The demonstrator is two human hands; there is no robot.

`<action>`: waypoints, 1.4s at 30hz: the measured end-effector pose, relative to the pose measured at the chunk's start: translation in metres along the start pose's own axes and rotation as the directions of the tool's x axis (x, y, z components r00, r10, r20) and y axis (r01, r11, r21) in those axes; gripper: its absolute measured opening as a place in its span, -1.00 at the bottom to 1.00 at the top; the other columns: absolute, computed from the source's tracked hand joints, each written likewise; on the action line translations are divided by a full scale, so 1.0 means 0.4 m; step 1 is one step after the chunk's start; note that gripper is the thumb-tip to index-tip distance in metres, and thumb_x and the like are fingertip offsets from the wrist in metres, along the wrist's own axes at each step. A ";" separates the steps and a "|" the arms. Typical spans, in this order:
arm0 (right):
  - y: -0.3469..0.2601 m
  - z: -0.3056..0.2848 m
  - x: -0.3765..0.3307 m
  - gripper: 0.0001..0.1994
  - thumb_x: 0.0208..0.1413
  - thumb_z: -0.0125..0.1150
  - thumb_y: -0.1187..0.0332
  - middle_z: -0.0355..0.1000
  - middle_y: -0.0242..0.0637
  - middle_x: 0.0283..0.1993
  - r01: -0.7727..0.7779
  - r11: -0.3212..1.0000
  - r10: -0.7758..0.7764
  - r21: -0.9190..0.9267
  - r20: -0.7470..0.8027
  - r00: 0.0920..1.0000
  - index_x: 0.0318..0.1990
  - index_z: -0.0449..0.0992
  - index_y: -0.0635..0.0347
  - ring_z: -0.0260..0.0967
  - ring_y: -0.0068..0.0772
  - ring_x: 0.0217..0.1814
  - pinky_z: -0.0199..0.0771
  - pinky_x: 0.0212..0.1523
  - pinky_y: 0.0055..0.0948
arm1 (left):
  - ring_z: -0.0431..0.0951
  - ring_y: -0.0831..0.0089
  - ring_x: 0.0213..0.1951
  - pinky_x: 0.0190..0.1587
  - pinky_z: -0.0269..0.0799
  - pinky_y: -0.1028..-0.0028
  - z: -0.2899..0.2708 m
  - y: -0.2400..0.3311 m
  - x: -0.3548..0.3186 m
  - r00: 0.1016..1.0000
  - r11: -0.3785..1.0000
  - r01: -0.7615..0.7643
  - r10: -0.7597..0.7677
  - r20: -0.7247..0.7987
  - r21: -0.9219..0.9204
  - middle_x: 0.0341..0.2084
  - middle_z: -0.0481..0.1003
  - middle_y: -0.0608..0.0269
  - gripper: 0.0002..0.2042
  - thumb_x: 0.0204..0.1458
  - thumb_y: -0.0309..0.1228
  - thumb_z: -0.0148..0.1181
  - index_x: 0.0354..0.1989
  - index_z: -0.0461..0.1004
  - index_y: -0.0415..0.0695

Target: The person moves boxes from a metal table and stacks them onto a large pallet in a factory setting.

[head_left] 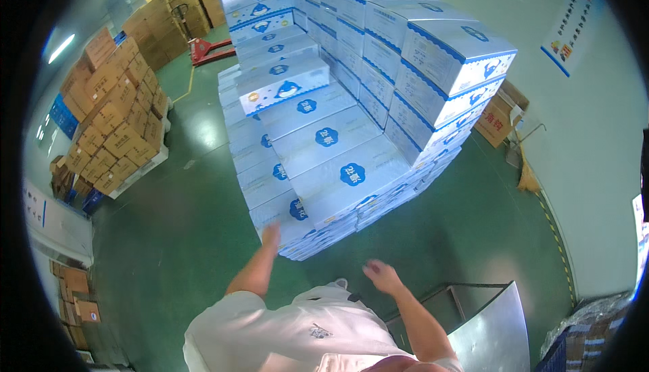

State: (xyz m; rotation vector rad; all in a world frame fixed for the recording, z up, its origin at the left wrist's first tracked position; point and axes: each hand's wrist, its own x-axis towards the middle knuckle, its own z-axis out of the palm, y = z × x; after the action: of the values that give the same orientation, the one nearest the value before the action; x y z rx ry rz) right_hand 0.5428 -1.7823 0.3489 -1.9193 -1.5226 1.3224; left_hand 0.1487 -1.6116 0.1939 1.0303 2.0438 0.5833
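A large stack of white cartons (318,162) with blue edging and blue labels stands in front of me, stepped lower on its near side. My left hand (270,235) is by the stack's near left corner, in front of a carton's side; whether it touches the carton I cannot tell. Its fingers are blurred and seen edge-on. My right hand (382,276) hangs in the air to the right of my body, apart from the stack. Its fingers are smeared and partly hidden. No held thing shows in either hand. One loose-looking carton (284,86) lies on top of the lower layers, farther back.
A metal-sided cart or frame (490,331) stands close at my right. Brown cartons (115,122) fill a pallet on the left, with a red pallet jack (209,53) behind. A broom (527,172) and an open brown carton (499,118) stand by the right wall.
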 end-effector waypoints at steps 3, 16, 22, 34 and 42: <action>0.284 0.042 -0.148 -0.60 0.10 0.05 0.06 0.48 -0.05 -0.11 -0.315 0.938 0.307 -0.146 -0.078 0.949 -0.14 0.48 0.25 0.40 0.04 -0.02 0.42 -0.04 -0.13 | 0.49 -0.15 -0.20 -0.13 0.39 0.03 0.105 -0.265 -0.142 0.919 0.803 -0.283 0.071 0.387 0.525 -0.24 0.51 -0.17 -0.64 0.06 -0.20 -0.07 -0.21 0.53 -0.21; 1.016 0.354 -0.443 -0.84 -0.12 0.25 0.31 0.53 -0.15 -0.40 -0.255 0.719 0.181 -0.647 -0.180 0.967 -0.37 0.59 0.14 0.49 -0.10 -0.39 0.49 -0.34 -0.17 | 0.54 0.37 -0.57 -0.40 0.42 0.33 0.134 0.236 -0.175 0.673 0.781 -0.549 0.202 0.712 0.298 -0.65 0.55 0.22 -0.55 0.03 0.03 0.05 -0.54 0.57 -0.14; 0.709 0.204 -0.253 -0.66 0.06 0.12 0.10 0.53 -0.07 -0.25 -0.456 0.889 0.457 0.040 -0.134 0.879 -0.22 0.57 0.20 0.49 -0.06 -0.15 0.44 -0.04 -0.23 | 0.51 0.48 -0.58 -0.42 0.41 0.43 -0.075 0.470 -0.118 0.860 0.895 -0.368 0.225 0.458 0.252 -0.68 0.52 0.27 -0.54 0.01 0.04 0.11 -0.62 0.54 -0.14; 1.063 -0.051 -0.181 -0.81 -0.02 0.12 0.25 0.49 -0.24 -0.39 -0.264 0.681 0.323 -0.683 -0.044 0.945 -0.36 0.49 0.17 0.48 -0.17 -0.34 0.48 -0.36 -0.17 | 0.16 -0.04 0.27 0.27 0.08 0.22 -0.294 0.701 0.657 0.903 0.988 -0.110 0.145 -0.403 0.110 0.22 0.15 -0.29 -0.06 -0.06 0.22 0.08 0.26 0.05 -0.41; 0.956 -0.024 -0.154 -0.82 -0.06 0.08 0.21 0.46 -0.30 -0.43 0.123 0.674 0.005 -0.728 0.172 0.985 -0.42 0.53 0.06 0.45 -0.17 -0.38 0.48 -0.38 -0.14 | 0.33 0.12 0.12 0.19 0.16 0.30 -0.241 0.933 0.878 0.912 0.822 -0.278 0.063 -0.405 -0.497 0.08 0.31 -0.20 -0.12 -0.13 0.01 0.26 0.18 0.06 -0.47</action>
State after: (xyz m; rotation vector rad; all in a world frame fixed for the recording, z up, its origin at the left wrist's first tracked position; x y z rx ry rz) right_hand 0.7673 -1.9715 0.0963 -2.1932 -2.4685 0.8907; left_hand 0.1131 -1.1167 0.3544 0.7951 1.9105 1.4664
